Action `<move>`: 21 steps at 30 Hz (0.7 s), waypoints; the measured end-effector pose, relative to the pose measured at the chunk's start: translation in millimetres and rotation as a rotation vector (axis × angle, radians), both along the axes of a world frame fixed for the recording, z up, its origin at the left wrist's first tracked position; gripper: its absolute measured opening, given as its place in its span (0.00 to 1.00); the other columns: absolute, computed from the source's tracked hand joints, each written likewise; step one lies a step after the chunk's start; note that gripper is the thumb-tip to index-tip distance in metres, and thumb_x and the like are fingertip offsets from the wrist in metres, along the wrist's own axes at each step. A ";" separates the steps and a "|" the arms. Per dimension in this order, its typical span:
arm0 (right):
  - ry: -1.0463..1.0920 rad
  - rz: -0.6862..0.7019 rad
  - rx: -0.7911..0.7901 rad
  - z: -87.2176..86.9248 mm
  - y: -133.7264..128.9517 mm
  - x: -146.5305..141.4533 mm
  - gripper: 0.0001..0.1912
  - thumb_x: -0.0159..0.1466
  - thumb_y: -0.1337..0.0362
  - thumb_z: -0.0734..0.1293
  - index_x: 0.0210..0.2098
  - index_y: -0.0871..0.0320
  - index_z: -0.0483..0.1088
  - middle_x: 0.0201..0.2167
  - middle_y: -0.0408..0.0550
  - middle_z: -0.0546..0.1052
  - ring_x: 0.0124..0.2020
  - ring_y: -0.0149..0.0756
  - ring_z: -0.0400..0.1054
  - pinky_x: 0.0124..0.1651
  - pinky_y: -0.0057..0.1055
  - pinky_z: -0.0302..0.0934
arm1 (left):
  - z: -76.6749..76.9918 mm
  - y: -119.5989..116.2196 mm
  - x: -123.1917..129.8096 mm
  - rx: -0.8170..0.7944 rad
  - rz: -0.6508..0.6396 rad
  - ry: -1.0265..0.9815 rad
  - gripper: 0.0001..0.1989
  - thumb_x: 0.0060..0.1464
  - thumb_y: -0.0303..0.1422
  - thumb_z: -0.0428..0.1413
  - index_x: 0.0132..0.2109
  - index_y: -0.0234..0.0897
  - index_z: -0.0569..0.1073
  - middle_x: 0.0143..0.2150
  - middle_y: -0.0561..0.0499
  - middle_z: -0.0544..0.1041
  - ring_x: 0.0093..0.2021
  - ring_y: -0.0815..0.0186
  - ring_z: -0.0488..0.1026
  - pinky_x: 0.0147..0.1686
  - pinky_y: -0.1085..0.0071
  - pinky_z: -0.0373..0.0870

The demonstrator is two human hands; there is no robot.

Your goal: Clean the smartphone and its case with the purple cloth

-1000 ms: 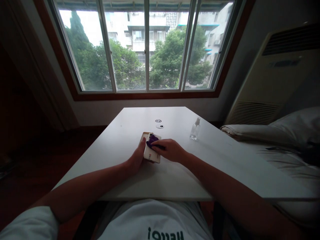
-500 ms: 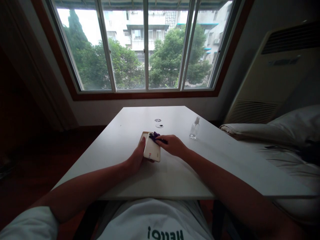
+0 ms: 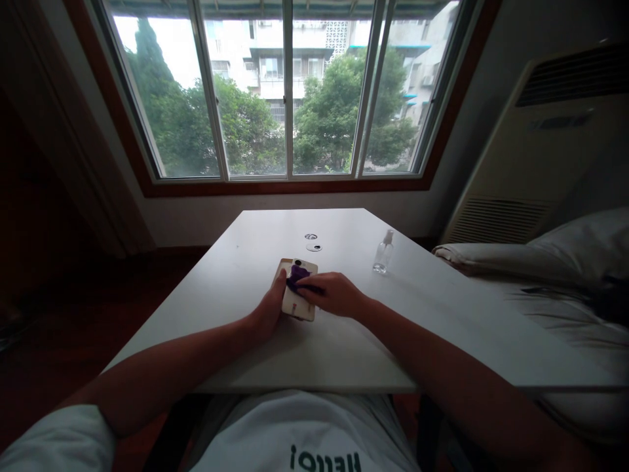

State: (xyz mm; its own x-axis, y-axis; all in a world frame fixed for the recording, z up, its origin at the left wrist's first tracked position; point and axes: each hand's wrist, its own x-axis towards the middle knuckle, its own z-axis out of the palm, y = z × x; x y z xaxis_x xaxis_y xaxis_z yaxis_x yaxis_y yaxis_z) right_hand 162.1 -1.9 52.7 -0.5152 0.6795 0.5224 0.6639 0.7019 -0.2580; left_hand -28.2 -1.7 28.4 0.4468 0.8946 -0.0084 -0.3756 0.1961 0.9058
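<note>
My left hand [image 3: 270, 303] is closed around the left side of a white smartphone [image 3: 297, 311], its thumb on the near face. The phone is tilted with its back and camera lens facing me. Along its left edge shows a pale, flat edge, perhaps an open case or cover; I cannot tell which. My right hand [image 3: 335, 293] pinches a dark purple cloth [image 3: 301, 274] and presses it on the phone's back, just below the camera. The cloth partly covers the upper half of the back.
On the white table [image 3: 230, 262] stands a clear spray bottle [image 3: 383, 252] to the right. Two small round stickers or discs, one being a white disc [image 3: 314, 248], lie beyond the phone. A padded chair [image 3: 491, 259] is at the right, a window ahead.
My right hand has moved the cloth down and left across the phone's back, away from the camera corner. My left hand and the phone have barely moved.
</note>
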 end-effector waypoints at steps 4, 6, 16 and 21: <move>0.038 -0.188 -0.016 -3.4 13.9 10.4 0.16 0.69 0.55 0.65 0.50 0.53 0.79 0.43 0.48 0.82 0.37 0.38 0.77 0.40 0.30 0.66 | -2.5 1.7 -4.1 0.048 -0.011 0.080 0.39 0.64 0.60 0.43 0.66 0.35 0.67 0.44 0.39 0.79 0.34 0.56 0.77 0.24 0.67 0.73; 0.041 -0.204 -0.027 -4.1 15.7 11.9 0.16 0.69 0.54 0.65 0.50 0.53 0.80 0.42 0.48 0.82 0.37 0.39 0.77 0.40 0.31 0.66 | -0.8 0.6 -4.9 0.043 -0.006 0.074 0.37 0.64 0.59 0.44 0.67 0.37 0.65 0.45 0.40 0.78 0.35 0.56 0.78 0.24 0.67 0.74; -0.007 0.154 0.017 -1.1 -11.6 -9.6 0.16 0.70 0.55 0.65 0.52 0.52 0.79 0.44 0.47 0.82 0.37 0.35 0.77 0.41 0.28 0.66 | 1.9 -0.6 2.0 -0.087 0.025 -0.090 0.33 0.65 0.55 0.49 0.58 0.29 0.74 0.51 0.36 0.79 0.45 0.55 0.79 0.42 0.65 0.77; 0.005 -0.007 0.015 -1.8 1.6 -0.7 0.16 0.70 0.56 0.65 0.52 0.51 0.79 0.45 0.47 0.82 0.39 0.36 0.77 0.42 0.29 0.66 | -0.8 1.6 2.1 -0.045 0.033 -0.054 0.33 0.66 0.55 0.48 0.62 0.31 0.72 0.51 0.37 0.79 0.40 0.58 0.79 0.38 0.66 0.75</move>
State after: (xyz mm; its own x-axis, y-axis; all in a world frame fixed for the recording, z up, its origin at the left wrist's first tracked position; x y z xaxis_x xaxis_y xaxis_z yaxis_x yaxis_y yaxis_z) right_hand 161.4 -0.3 51.0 -0.5080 0.6748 0.5353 0.6672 0.7013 -0.2510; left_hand -26.1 -0.1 27.6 0.4176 0.9083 -0.0256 -0.4309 0.2227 0.8745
